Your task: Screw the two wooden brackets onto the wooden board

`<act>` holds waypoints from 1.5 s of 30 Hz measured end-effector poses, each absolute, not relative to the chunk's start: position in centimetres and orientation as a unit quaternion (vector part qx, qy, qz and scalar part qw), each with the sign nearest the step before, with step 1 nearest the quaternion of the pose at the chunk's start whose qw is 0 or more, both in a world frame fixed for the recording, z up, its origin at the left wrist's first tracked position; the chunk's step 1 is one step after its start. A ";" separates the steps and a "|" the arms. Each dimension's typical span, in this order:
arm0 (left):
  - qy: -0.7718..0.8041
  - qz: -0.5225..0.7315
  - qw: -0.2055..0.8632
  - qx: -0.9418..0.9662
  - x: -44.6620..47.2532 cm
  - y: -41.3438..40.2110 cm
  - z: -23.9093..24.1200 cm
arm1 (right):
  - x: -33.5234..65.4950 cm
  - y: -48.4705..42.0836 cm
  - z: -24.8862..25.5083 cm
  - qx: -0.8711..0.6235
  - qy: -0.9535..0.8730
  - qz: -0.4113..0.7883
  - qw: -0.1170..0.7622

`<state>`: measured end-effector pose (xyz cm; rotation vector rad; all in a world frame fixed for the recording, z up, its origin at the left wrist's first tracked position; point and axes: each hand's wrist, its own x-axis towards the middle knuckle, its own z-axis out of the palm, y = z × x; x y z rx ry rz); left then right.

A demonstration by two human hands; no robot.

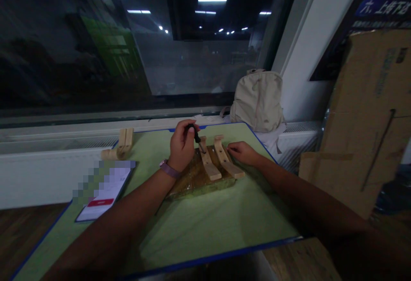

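My left hand (182,146) is closed around the black handle of a screwdriver (197,138). Its metal shaft slants down to the left one of two curved wooden pieces, near a dark hole. That left wooden piece (210,168) and the right wooden piece (226,160) lie side by side on a brown block wrapped in clear film (189,179). Just right of the right piece is my right hand (243,152), its fingers pinched together; whatever may be between the fingertips is too small to make out.
More curved wooden pieces (125,141) stand at the table's back left. A phone or tablet with a lit screen (111,191) lies on the green table (208,225). Behind are a beige backpack (258,99) and a window; cardboard (359,122) leans at the right.
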<state>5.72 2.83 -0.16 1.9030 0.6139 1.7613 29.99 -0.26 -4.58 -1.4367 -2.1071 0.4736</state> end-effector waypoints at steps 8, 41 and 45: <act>0.263 0.633 0.178 0.706 5.7 3.1 -0.4 | 30.1 -0.4 -4.4 -0.509 -0.796 0.203 0.257; 0.246 0.617 0.193 0.722 5.9 2.9 -0.5 | 28.4 -0.9 -5.0 -0.432 -0.712 0.370 0.411; 0.248 0.615 0.198 0.722 6.0 2.8 -0.5 | 28.3 -1.0 -4.8 -0.440 -0.722 0.350 0.403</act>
